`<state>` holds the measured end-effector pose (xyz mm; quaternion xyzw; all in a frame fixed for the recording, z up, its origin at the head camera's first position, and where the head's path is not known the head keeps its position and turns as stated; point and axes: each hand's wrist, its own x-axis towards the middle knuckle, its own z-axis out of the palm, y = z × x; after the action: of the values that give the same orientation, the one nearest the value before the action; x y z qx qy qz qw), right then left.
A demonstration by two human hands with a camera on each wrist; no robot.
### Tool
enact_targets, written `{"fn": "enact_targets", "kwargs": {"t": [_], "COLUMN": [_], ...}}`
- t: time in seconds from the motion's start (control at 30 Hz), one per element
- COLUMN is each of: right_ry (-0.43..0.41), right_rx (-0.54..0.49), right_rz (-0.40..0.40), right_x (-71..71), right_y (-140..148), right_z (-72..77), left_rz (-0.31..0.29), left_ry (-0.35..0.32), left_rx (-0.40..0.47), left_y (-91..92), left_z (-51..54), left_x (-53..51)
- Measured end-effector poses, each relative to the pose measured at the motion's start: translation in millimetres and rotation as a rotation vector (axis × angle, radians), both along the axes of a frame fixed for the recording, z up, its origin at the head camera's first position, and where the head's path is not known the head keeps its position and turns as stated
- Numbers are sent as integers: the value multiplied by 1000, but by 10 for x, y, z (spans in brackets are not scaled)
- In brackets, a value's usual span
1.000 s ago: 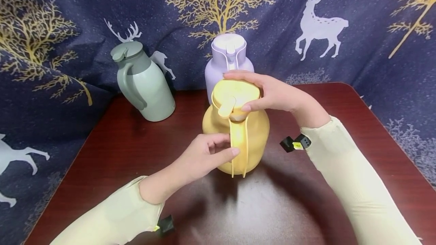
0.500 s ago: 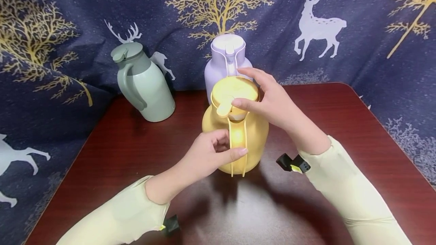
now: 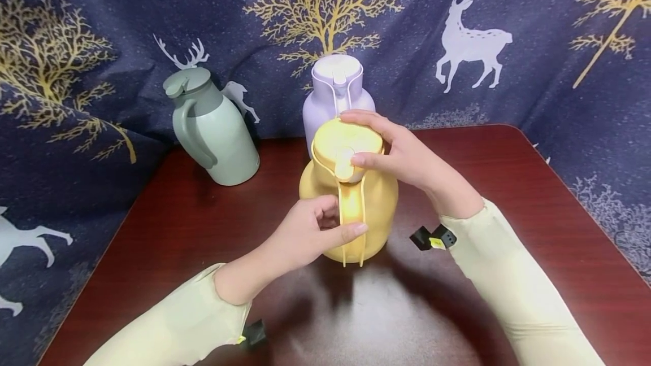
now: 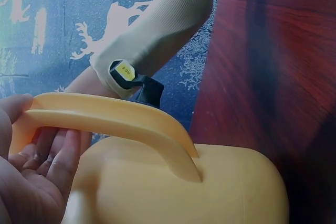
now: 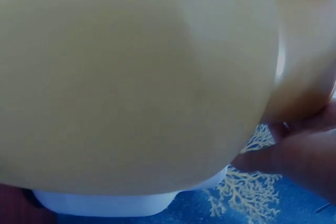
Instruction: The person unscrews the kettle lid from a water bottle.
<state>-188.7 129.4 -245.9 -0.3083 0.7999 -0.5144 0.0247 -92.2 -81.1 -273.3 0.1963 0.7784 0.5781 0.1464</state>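
A yellow thermos jug [image 3: 381,208] stands at the middle of the table, its handle [image 3: 351,208] facing me. My left hand [image 3: 302,233] grips that handle, thumb across its front and fingers behind, as the left wrist view also shows with the fingers [image 4: 65,163] curled beneath it. At the top, my right hand [image 3: 407,154] grasps the yellow lid [image 3: 335,134], thumb near its lever [image 3: 344,168] and fingers over the far rim. The lever lines up with the handle. The right wrist view is mostly filled by the jug's body [image 5: 131,77].
A lilac thermos jug [image 3: 325,106] stands right behind the yellow one, partly hidden. To the left is a green jug [image 3: 224,140] near the table's back edge. A dark blue cloth [image 3: 396,27] with deer and trees hangs behind the reddish table [image 3: 203,242].
The lid has turned, so its lever has swung from left of the handle into line with it. My right hand loosened and took a fresh hold on the lid. The left stays on the handle.
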Motion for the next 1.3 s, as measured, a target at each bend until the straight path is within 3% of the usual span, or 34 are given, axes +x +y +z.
{"fn": "enact_targets", "kwargs": {"t": [0.27, 0.5, 0.73, 1.0, 1.1, 1.2, 1.3], "right_ry": [-93, -190, -225, -258, -268, -224, -247], "right_rx": [-12, 64, 79, 81, 89, 86, -12], "right_rz": [215, 420, 522, 729, 755, 721, 668], "right_x": [-216, -391, -464, -623, -648, -610, -512], "right_y": [91, 149, 173, 197, 203, 216, 228], "right_z": [15, 162, 251, 255, 278, 263, 191], "left_rz": [-11, -11, -26, -38, -37, -36, -38], "left_ry": [16, 22, 41, 39, 39, 45, 46], "left_rx": [-10, -10, -12, -6, -7, -7, -4], "left_y": [-12, -17, -21, -17, -18, -15, -8], "left_z": [13, 43, 21, 38, 25, 12, 15], "left_x": [7, 14, 3, 16, 7, 4, 10]}}
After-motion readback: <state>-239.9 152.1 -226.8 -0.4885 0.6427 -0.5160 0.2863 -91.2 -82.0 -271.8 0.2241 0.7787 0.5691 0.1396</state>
